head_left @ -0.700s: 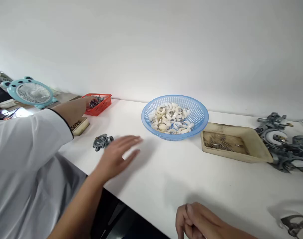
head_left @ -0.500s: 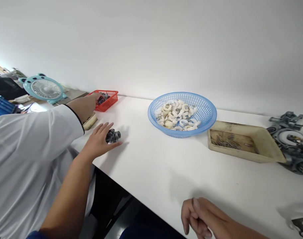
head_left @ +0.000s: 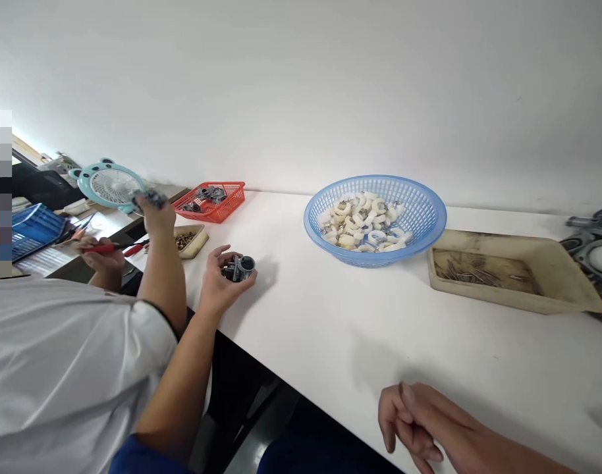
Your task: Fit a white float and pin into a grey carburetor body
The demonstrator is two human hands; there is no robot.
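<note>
My left hand (head_left: 222,280) is closed round a dark grey metal carburetor-like part (head_left: 240,268) at the left of the white table, thumb on its near side and fingers behind. The round opening of the part faces up and right. My right hand (head_left: 414,421) hangs over the table's near edge at the lower right, its fingers loosely curled and touching nothing but each other. A blue round basket (head_left: 432,230) of white ring-shaped pieces stands at the middle back. Right of it lies a yellowish tray (head_left: 568,280) with thin metal pins.
At the left a person in a white shirt (head_left: 74,368) holds a metal part and a red-handled tool. A red basket (head_left: 234,201) of metal parts, a small tray (head_left: 198,243) of brass pieces and a blue fan (head_left: 86,184) stand there. More metal parts (head_left: 597,253) lie far right.
My left hand has closed on the metal part. The other person's hand has left the red basket with a metal part. The view has shifted somewhat to the left.
</note>
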